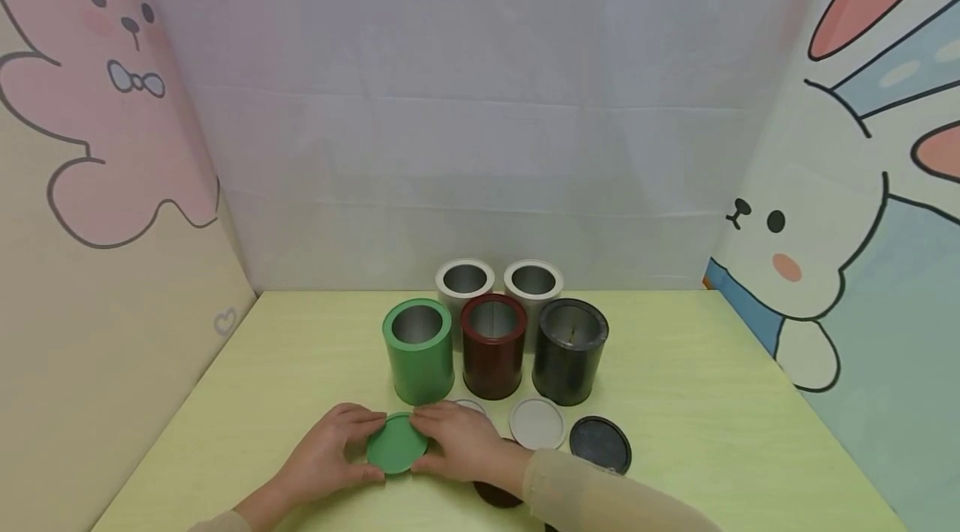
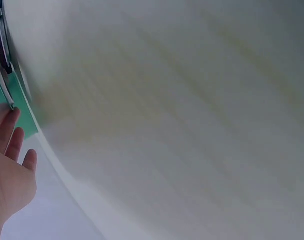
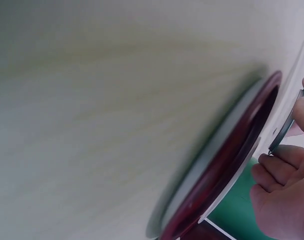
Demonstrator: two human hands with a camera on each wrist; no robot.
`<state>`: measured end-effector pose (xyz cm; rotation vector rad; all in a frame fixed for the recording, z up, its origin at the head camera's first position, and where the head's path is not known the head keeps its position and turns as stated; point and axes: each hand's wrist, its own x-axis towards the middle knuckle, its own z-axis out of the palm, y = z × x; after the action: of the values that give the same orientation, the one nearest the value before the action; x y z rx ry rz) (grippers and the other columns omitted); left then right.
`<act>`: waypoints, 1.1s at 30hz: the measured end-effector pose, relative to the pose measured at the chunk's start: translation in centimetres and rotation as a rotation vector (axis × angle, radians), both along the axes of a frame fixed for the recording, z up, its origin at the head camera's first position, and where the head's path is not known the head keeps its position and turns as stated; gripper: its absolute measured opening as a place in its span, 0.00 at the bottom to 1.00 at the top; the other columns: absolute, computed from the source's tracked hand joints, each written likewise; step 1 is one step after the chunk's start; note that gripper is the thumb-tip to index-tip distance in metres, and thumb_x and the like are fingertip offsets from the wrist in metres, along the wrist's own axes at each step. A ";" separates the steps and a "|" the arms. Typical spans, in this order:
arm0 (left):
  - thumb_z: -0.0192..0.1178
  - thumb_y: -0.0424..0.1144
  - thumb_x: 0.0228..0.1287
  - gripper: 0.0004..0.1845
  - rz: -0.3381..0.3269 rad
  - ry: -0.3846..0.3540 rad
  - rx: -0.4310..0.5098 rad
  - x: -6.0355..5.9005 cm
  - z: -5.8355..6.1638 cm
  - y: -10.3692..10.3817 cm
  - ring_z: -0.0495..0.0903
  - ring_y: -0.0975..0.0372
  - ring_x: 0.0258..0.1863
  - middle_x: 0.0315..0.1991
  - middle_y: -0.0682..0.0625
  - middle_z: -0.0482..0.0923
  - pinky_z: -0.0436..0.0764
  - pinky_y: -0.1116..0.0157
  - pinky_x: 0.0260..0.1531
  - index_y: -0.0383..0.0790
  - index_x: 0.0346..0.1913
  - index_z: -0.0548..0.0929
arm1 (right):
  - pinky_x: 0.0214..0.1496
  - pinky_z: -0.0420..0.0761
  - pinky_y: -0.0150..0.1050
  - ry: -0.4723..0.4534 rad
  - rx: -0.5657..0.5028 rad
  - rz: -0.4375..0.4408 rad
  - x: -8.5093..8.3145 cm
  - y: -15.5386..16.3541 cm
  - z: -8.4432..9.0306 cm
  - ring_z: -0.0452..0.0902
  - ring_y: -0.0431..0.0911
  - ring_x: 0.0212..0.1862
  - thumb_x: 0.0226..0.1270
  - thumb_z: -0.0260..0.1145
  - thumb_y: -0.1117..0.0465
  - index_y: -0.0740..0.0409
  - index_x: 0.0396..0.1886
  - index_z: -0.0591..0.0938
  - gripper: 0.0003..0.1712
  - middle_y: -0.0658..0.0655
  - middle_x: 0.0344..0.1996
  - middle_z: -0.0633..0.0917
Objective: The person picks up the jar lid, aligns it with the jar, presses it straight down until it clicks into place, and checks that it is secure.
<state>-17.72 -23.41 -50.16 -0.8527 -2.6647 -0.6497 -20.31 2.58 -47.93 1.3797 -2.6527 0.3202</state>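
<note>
Between both hands is a round green can lid point(image 1: 397, 444), close in front of the open green can point(image 1: 422, 357). My left hand point(image 1: 330, 453) pinches its left edge, thumb toward me and fingers on the far side. On the opposite edge my right hand point(image 1: 468, 442) grips it the same way, its forearm passing over a dark red lid point(image 1: 498, 495) and hiding part of it. The right wrist view shows the right hand point(image 3: 284, 190) with the lid's thin edge point(image 3: 284, 131) at its fingertips. Only part of the left hand point(image 2: 12, 175) enters the left wrist view.
Beside the green can stand an open dark red can point(image 1: 492, 361) and a black can point(image 1: 567, 365), with two white cans point(image 1: 465, 265) point(image 1: 533, 267) behind. White lids point(image 1: 537, 424) and a black lid point(image 1: 601, 444) lie to the right on the yellow-green table point(image 1: 712, 415). Fabric walls enclose the back and sides.
</note>
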 end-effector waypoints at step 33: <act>0.82 0.51 0.38 0.36 -0.028 0.042 0.166 -0.3 1.5 1.5 0.76 0.59 0.51 0.51 0.54 0.83 0.81 0.54 0.46 0.36 0.52 0.87 | 0.64 0.72 0.35 -0.149 -0.208 -0.048 -0.3 1.8 0.8 0.74 0.44 0.62 0.60 0.74 0.43 0.60 0.64 0.79 0.38 0.53 0.61 0.80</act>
<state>-18.01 -21.96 -48.62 -0.8488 -2.5244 -0.8364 -20.64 4.33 -47.16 1.2722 -2.6706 0.6968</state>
